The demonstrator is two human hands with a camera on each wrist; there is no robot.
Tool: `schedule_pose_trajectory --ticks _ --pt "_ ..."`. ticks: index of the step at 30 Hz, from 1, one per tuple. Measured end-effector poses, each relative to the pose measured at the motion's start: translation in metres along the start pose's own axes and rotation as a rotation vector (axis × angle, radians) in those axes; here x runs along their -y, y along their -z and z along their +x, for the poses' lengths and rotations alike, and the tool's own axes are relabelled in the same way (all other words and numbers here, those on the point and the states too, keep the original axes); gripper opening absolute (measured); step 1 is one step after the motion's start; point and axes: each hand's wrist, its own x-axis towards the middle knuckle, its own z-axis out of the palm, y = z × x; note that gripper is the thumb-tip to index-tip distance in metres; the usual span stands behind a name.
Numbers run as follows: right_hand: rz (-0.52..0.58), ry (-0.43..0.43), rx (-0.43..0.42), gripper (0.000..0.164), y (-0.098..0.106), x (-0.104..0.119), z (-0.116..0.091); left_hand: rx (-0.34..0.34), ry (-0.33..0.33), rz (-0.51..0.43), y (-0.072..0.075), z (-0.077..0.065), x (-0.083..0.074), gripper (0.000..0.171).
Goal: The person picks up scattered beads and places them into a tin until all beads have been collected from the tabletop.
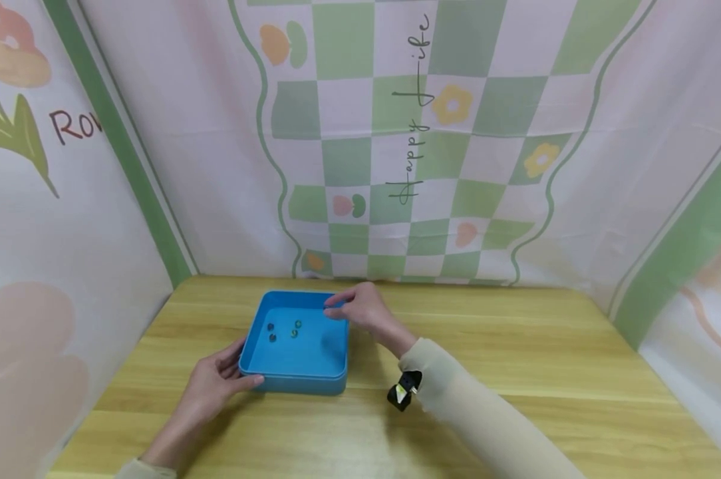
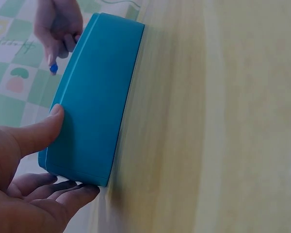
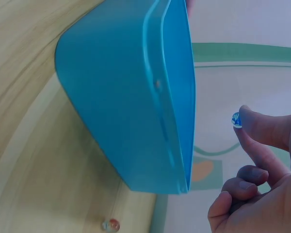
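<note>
A square blue plastic box [image 1: 306,384] stands on the table at left of centre in the head view. Several small glass marbles [image 1: 294,333] lie on its floor. My left hand [image 1: 207,386] grips the near left corner, thumb over the front rim and fingers along the left side. Above the far right corner, my right hand [image 1: 368,311] pinches a clear marble with blue inside [image 3: 236,120] between thumb and index finger. The other fingers of that hand are curled in, as the right wrist view shows.
In the right wrist view another marble [image 3: 111,225], reddish and clear, lies on the wooden table [image 1: 516,372] outside the box. A black wrist camera [image 1: 402,392] hangs at the right sleeve. Printed cloth [image 1: 348,159] hangs behind and beside the table.
</note>
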Motion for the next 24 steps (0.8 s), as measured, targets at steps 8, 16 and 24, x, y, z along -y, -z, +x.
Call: schedule_pose_trajectory --ticks 8,16,24 --pt "-0.014 -0.007 0.014 0.013 -0.012 0.009 0.007 0.003 0.016 -0.013 0.0 0.001 0.0 0.094" --pt "-0.014 -0.025 0.015 0.01 -0.021 0.014 0.013 -0.001 0.026 -0.007 0.0 0.001 -0.002 0.093" --pt "-0.028 -0.035 0.0 0.008 -0.03 0.013 0.022 -0.001 0.03 -0.009 -0.001 0.002 -0.001 0.092"
